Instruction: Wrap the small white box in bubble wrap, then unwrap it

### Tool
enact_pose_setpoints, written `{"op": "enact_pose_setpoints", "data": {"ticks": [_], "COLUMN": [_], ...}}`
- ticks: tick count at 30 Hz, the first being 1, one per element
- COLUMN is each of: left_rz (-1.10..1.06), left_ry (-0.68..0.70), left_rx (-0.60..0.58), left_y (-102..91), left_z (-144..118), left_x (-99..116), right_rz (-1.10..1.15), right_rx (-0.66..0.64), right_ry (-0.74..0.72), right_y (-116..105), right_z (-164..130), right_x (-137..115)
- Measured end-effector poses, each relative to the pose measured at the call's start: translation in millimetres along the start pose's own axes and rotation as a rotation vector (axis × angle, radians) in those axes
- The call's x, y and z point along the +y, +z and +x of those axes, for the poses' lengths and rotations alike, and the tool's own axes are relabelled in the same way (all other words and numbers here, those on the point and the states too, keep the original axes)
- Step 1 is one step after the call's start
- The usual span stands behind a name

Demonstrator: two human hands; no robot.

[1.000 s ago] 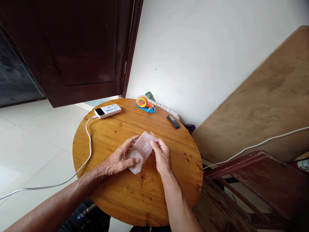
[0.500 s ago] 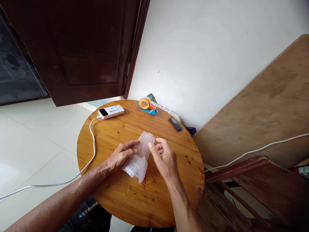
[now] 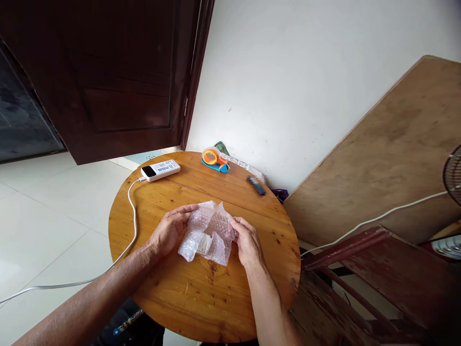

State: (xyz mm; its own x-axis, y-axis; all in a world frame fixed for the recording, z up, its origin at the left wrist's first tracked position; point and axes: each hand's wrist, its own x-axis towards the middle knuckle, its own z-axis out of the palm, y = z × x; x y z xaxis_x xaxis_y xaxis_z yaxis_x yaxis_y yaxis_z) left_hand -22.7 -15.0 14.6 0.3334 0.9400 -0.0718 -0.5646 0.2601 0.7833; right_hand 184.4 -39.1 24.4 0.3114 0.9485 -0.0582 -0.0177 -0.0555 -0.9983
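A sheet of clear bubble wrap (image 3: 223, 226) lies partly opened out over the middle of the round wooden table (image 3: 162, 298). My left hand (image 3: 171, 228) has its fingers and thumb closed on the wrap's far left edge. At the right edge, my right hand (image 3: 248, 240) pinches the wrap between thumb and fingers. Within the folds, toward the near side, a small pale flat item (image 3: 203, 243) shows in part. Plastic covers the rest of it, so its kind is unclear.
Toward the far left of the table lies a white power bank (image 3: 161, 170) with a white cable (image 3: 134, 211) plugged in. An orange and blue tape dispenser (image 3: 215, 159) and a blurred dark object (image 3: 256, 185) sit along the far edge. A red wooden chair (image 3: 345, 250) stands at right.
The bubble wrap has been spread wider, uncovering part of the pale item. My right hand, apart from the wrap before, now grips its right edge.
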Motion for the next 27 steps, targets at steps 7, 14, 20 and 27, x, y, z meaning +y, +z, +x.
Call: {"op": "enact_pose_setpoints", "data": {"ticks": [7,14,20,27], "left_rz": [0.043,0.102,0.035,0.209], "left_ry": [-0.012,-0.006,-0.02,-0.057], "left_rx": [0.015,-0.068,0.0,0.087], "left_y": [-2.3,-4.6,-5.2,1.8], "left_z": [-1.9,-5.0,-2.0,-2.7], "left_x": [-3.6,-7.0,-4.3,2.3], "right_rz": [-0.347,-0.529,-0.182,-0.008], "right_rx": [-0.042,-0.019,0.018,-0.039], "right_ry": [-0.13,-0.312,-0.191,-0.172], "right_y": [2.0,11.8,9.7,5.9], "right_z": [0.9,24.7,29.6,23.1], "right_x": [-7.0,-13.8,4.8,3.7]}}
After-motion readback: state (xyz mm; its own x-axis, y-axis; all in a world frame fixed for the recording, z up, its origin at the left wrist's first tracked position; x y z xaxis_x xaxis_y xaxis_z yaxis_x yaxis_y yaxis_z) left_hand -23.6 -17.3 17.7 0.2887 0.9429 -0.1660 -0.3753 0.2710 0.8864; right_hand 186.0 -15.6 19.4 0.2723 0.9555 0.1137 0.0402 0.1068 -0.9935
